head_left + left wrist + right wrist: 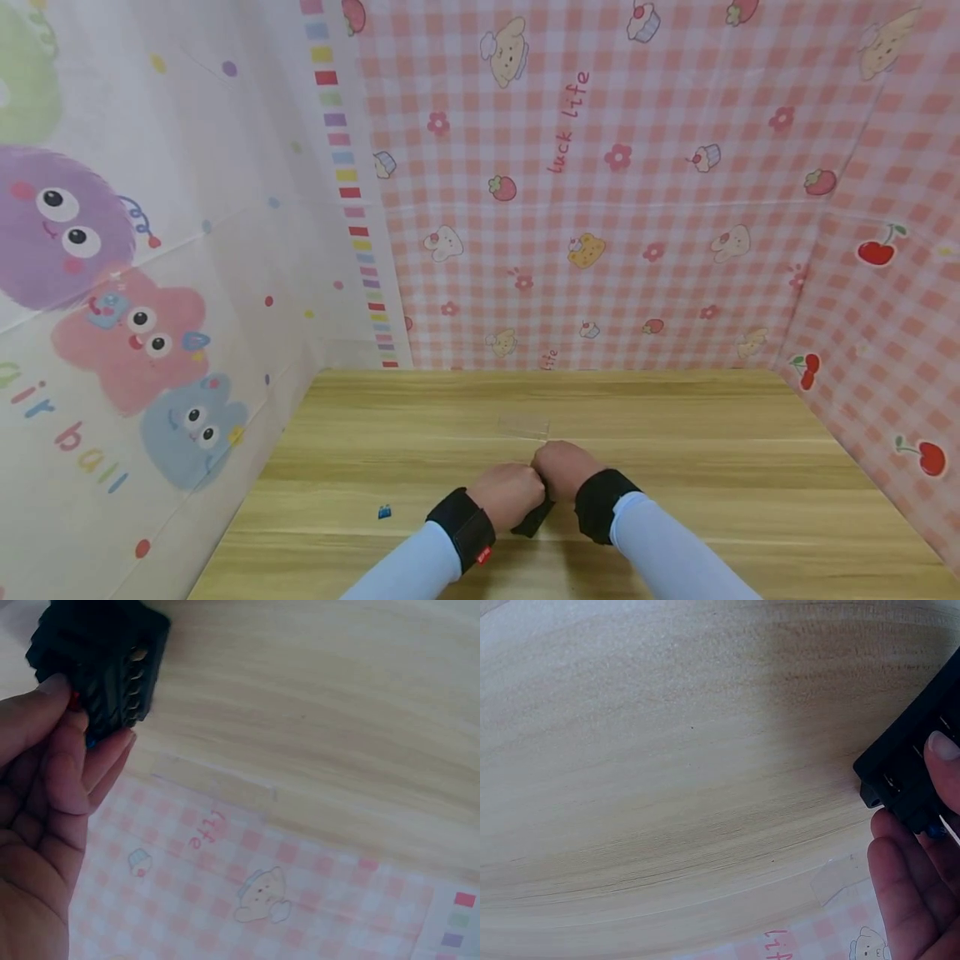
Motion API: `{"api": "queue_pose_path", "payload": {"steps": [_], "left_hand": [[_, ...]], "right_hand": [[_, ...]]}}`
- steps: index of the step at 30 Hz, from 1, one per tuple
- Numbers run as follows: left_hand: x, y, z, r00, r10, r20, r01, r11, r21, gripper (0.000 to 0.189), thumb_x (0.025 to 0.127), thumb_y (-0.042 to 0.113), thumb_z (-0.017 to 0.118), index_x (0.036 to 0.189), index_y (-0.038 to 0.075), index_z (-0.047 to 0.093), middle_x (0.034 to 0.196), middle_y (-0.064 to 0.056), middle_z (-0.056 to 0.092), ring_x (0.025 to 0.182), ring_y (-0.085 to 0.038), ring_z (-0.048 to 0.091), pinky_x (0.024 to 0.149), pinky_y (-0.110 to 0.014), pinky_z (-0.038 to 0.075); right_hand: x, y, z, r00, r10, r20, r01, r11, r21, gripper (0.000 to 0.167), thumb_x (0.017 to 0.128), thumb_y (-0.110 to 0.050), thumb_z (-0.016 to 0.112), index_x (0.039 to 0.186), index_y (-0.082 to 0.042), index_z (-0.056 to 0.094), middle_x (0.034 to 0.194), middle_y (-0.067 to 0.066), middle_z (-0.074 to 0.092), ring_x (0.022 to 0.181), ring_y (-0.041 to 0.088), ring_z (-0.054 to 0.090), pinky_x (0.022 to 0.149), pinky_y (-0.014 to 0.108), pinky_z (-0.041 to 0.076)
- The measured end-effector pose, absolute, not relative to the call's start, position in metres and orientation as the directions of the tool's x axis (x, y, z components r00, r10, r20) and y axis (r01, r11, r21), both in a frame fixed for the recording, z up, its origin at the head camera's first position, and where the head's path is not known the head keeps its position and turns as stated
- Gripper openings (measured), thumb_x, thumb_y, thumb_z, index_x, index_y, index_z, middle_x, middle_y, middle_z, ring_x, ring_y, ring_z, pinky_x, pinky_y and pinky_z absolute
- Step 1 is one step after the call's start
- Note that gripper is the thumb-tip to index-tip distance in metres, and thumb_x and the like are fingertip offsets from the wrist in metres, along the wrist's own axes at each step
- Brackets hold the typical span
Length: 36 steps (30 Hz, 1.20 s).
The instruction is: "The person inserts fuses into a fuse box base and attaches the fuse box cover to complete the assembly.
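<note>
Both hands meet at a black terminal block near the front middle of the table. In the left wrist view a row of metal contacts shows along the side of the block. My left hand pinches a small red piece between thumb and forefinger, against the block. A blue bit peeks out beside those fingers. The right hand grips the block, with its thumb on the face and fingers beneath. Another blue bit shows by the block's edge in the right wrist view.
Small blue pieces lie on the wood-grain table to the left of the hands. Beyond the hands lies a clear plastic strip. Patterned cloth hangs at the back and both sides.
</note>
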<state>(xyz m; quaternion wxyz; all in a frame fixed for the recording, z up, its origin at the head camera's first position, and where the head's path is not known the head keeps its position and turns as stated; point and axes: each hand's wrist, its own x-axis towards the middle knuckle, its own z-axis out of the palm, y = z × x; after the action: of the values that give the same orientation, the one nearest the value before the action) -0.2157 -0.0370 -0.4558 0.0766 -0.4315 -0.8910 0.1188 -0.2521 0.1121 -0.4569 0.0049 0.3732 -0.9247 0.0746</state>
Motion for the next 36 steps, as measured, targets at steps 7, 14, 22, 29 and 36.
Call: {"api": "queue_pose_path", "payload": {"steps": [7,14,22,29,36], "left_hand": [[-0.2146,-0.0374,-0.4592,-0.625,0.780,0.041,0.737,0.606,-0.299,0.016,0.087,0.009,0.074,0.079,0.023,0.073,0.068,0.011,0.060,0.058,-0.003,0.041,0.054,-0.019,0.038],[-0.2157,-0.0378,-0.4606,-0.620,0.782,0.060,0.738,0.608,-0.292,0.017,0.086,0.008,0.075,0.077,0.022,0.072,0.067,0.011,0.058,0.057,-0.003,0.041,0.054,-0.019,0.038],[-0.2158,-0.0375,-0.4600,-0.620,0.781,0.069,0.740,0.612,-0.278,0.017,0.085,0.009,0.076,0.074,0.020,0.070,0.066,0.010,0.057,0.057,-0.003,0.041,0.053,-0.020,0.038],[-0.2159,-0.0338,-0.4575,-0.653,0.756,0.043,0.727,0.642,-0.244,0.015,0.085,0.010,0.077,0.077,0.021,0.072,0.067,0.010,0.058,0.058,-0.004,0.042,0.054,-0.020,0.038],[-0.2161,-0.0321,-0.4581,-0.655,0.755,0.037,0.726,0.642,-0.246,0.012,0.086,0.011,0.076,0.079,0.021,0.073,0.068,0.009,0.059,0.057,-0.004,0.042,0.054,-0.019,0.038]], "right_hand": [[-0.2509,0.1117,-0.4577,-0.724,-0.687,0.060,-0.687,0.712,-0.146,0.022,0.073,0.005,0.075,0.067,-0.014,0.066,0.062,-0.010,0.051,0.057,0.009,0.040,0.059,0.028,0.042],[-0.2530,0.1104,-0.4596,-0.730,-0.681,0.058,-0.681,0.719,-0.139,0.021,0.075,0.004,0.075,0.068,-0.015,0.067,0.062,-0.010,0.051,0.058,0.010,0.041,0.059,0.028,0.042],[-0.2533,0.1105,-0.4586,-0.732,-0.679,0.053,-0.680,0.723,-0.125,0.020,0.074,0.004,0.075,0.068,-0.014,0.067,0.062,-0.008,0.052,0.057,0.010,0.041,0.060,0.029,0.043],[-0.2517,0.1115,-0.4581,-0.748,-0.662,0.051,-0.662,0.737,-0.140,0.021,0.074,0.004,0.076,0.068,-0.014,0.067,0.062,-0.007,0.052,0.057,0.011,0.041,0.060,0.030,0.043],[-0.2534,0.1117,-0.4607,-0.748,-0.662,0.043,-0.660,0.735,-0.155,0.021,0.075,0.003,0.077,0.068,-0.015,0.068,0.062,-0.009,0.052,0.057,0.011,0.041,0.059,0.029,0.042]]}}
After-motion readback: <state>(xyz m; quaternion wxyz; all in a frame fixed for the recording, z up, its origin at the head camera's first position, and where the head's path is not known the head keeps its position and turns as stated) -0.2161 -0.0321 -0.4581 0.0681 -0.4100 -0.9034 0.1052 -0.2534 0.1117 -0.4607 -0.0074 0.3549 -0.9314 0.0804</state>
